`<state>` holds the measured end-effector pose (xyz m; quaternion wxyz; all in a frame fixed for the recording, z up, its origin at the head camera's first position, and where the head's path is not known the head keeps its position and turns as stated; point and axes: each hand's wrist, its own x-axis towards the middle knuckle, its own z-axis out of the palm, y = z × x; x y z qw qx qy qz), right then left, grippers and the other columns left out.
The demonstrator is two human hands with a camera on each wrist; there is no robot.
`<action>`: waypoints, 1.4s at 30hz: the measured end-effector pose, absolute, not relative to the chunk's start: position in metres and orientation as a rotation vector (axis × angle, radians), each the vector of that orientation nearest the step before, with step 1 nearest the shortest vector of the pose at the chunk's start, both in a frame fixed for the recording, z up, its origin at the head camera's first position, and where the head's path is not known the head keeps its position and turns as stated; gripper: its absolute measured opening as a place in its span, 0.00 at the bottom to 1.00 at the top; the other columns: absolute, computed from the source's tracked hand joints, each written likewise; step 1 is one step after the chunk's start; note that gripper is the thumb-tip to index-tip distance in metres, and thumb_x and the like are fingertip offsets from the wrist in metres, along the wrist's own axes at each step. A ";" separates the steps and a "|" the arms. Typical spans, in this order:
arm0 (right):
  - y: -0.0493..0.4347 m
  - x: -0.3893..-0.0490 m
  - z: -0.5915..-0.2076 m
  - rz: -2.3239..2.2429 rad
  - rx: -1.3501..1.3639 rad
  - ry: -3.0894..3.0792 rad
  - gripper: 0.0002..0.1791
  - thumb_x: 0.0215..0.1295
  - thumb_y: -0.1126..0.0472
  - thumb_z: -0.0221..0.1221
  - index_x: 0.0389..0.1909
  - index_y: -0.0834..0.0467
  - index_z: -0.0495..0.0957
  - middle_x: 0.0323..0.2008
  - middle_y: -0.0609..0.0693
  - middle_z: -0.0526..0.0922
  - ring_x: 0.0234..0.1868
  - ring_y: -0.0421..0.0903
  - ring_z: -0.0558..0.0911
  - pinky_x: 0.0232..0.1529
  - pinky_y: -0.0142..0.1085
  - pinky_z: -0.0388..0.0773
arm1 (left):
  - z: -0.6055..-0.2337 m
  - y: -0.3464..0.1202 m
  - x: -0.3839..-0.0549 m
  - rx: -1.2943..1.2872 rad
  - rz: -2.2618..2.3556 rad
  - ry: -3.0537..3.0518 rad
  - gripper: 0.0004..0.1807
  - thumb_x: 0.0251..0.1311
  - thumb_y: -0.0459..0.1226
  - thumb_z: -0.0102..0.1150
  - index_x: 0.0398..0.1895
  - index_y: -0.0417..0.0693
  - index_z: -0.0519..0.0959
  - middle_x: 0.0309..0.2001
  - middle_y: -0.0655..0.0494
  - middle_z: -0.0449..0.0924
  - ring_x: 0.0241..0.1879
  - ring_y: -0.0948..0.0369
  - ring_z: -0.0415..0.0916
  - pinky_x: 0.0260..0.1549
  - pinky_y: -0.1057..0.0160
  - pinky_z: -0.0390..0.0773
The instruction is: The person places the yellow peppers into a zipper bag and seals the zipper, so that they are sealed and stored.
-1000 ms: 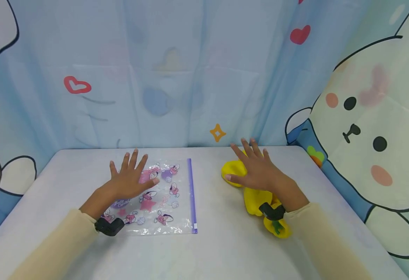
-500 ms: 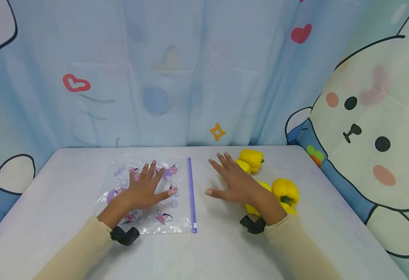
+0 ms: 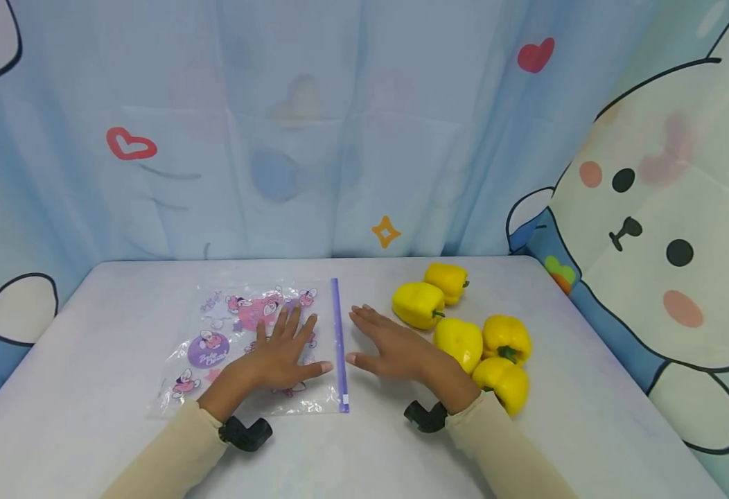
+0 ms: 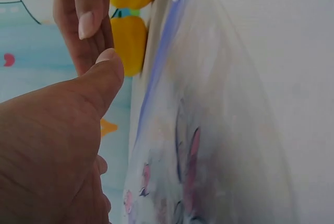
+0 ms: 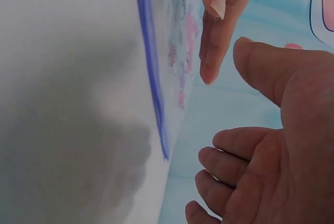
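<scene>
A clear zip bag (image 3: 208,378) with pink and purple cartoon prints lies flat on the table, its purple slider edge (image 3: 339,346) facing right. Above the bag, my left hand (image 3: 277,364) is held with fingers straight and spread; in the left wrist view a gap shows between hand and bag. My right hand (image 3: 396,350) hovers just right of the slider edge, fingers extended and holding nothing. To the right of that hand lie several yellow bell peppers (image 3: 418,305), one of them (image 3: 502,383) partly behind the right sleeve.
The white table (image 3: 121,312) ends at a blue cartoon curtain (image 3: 314,173) along the back. A large printed bear (image 3: 639,208) fills the right side of the backdrop. Black wrist camera mounts (image 3: 246,434) sit under both wrists.
My left hand has moved right across the bag. The right hand has moved left, off the peppers to beside the slider edge, uncovering them. Bag and peppers stay on the table.
</scene>
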<state>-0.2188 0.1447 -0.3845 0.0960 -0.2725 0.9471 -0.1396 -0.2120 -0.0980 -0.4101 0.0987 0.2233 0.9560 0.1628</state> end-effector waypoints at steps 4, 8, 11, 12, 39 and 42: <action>0.143 -0.219 -0.393 -0.393 -0.779 2.757 0.44 0.65 0.36 0.52 0.76 0.54 0.54 0.76 0.47 0.51 0.75 0.46 0.47 0.70 0.47 0.51 | -0.415 -0.094 -0.210 0.664 0.484 2.815 0.52 0.59 0.65 0.50 0.78 0.45 0.47 0.76 0.39 0.31 0.74 0.41 0.26 0.62 0.30 0.28; 0.141 -0.220 -0.399 -0.348 -0.785 2.718 0.43 0.66 0.35 0.51 0.75 0.55 0.57 0.75 0.48 0.53 0.75 0.47 0.49 0.70 0.47 0.52 | -0.420 -0.093 -0.209 0.669 0.461 2.802 0.52 0.60 0.65 0.49 0.78 0.46 0.46 0.77 0.40 0.31 0.74 0.42 0.26 0.62 0.31 0.30; 0.139 -0.220 -0.402 -0.328 -0.808 2.698 0.41 0.66 0.37 0.51 0.73 0.56 0.60 0.75 0.48 0.54 0.75 0.48 0.49 0.70 0.47 0.52 | -0.422 -0.092 -0.209 0.667 0.446 2.780 0.52 0.60 0.66 0.47 0.78 0.46 0.45 0.76 0.40 0.29 0.74 0.42 0.25 0.63 0.31 0.30; 0.138 -0.220 -0.402 -0.323 -0.815 2.691 0.41 0.66 0.37 0.51 0.73 0.55 0.60 0.75 0.48 0.54 0.75 0.48 0.49 0.70 0.47 0.52 | -0.423 -0.092 -0.209 0.663 0.436 2.774 0.53 0.59 0.67 0.46 0.78 0.46 0.45 0.76 0.40 0.29 0.74 0.43 0.25 0.63 0.31 0.30; 0.137 -0.220 -0.409 -0.203 -0.959 2.655 0.37 0.71 0.39 0.45 0.76 0.51 0.54 0.76 0.44 0.50 0.75 0.45 0.46 0.71 0.46 0.46 | -0.424 -0.092 -0.207 0.643 0.414 2.732 0.53 0.60 0.67 0.47 0.78 0.46 0.44 0.76 0.41 0.26 0.73 0.42 0.21 0.63 0.32 0.27; 0.139 -0.221 -0.409 -0.193 -0.981 2.652 0.34 0.73 0.45 0.47 0.76 0.51 0.53 0.76 0.43 0.49 0.75 0.46 0.46 0.71 0.47 0.45 | -0.424 -0.092 -0.207 0.627 0.412 2.740 0.53 0.59 0.67 0.47 0.78 0.46 0.45 0.76 0.41 0.27 0.73 0.42 0.21 0.63 0.32 0.27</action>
